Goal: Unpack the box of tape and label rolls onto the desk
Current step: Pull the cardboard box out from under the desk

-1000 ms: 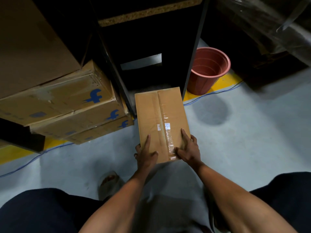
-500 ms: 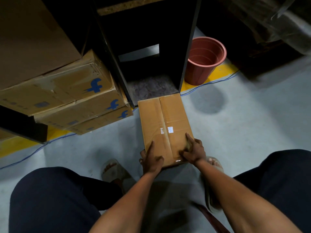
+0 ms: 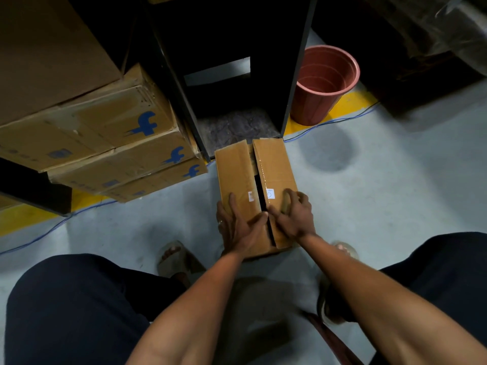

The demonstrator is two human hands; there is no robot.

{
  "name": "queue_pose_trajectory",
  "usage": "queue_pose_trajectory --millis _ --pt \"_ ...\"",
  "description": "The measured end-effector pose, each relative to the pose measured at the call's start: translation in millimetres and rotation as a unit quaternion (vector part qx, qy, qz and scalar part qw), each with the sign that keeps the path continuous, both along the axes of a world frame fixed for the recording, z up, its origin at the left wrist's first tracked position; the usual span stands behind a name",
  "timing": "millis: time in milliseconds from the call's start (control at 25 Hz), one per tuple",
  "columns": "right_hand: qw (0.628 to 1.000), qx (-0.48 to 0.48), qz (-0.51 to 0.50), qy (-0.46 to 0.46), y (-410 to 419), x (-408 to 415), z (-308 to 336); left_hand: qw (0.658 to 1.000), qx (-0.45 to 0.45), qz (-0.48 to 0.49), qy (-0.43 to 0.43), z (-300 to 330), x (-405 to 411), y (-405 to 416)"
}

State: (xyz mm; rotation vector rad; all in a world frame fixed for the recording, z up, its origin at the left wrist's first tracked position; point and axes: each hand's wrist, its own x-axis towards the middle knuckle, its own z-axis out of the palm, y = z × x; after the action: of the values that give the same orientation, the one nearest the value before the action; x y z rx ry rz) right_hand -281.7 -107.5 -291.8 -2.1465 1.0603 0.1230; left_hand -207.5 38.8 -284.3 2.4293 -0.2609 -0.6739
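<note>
A small brown cardboard box (image 3: 237,177) sits on the grey floor between my knees. Its two top flaps have parted along the middle seam, leaving a dark gap; what is inside is hidden. My left hand (image 3: 238,226) grips the near end of the left flap, thumb at the seam edge. My right hand (image 3: 293,216) grips the near end of the right flap, thumb at the seam and fingers curled over the outer side. A small white label (image 3: 270,193) is split across the seam.
A stack of large cartons with blue logos (image 3: 110,143) stands at left. A dark desk leg frame (image 3: 232,75) rises behind the box, a red-brown bucket (image 3: 324,85) to its right. A blue cable (image 3: 52,227) runs along yellow floor marking. My sandalled feet flank the box.
The box came toward me out from under the desk frame and now rests lower on the floor. Its taped seam has split and both flaps have started to part under my thumbs.
</note>
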Motion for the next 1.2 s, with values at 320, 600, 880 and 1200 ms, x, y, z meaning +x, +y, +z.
queue_pose_trajectory --millis 320,600,880,1200 --pt "0.985 -0.067 0.157 0.032 -13 24 6 0.995 0.056 -0.066 -0.053 1 23 1" --pt "0.947 -0.152 0.28 -0.053 -17 13 23 0.98 0.077 -0.171 -0.058 -8 15 -5" --pt "0.901 -0.233 0.365 0.014 -29 8 49 0.97 0.115 -0.193 -0.093 -1 9 -20" --pt "0.897 -0.291 0.294 0.158 -59 2 63 0.939 0.118 -0.277 -0.167 16 8 -18"
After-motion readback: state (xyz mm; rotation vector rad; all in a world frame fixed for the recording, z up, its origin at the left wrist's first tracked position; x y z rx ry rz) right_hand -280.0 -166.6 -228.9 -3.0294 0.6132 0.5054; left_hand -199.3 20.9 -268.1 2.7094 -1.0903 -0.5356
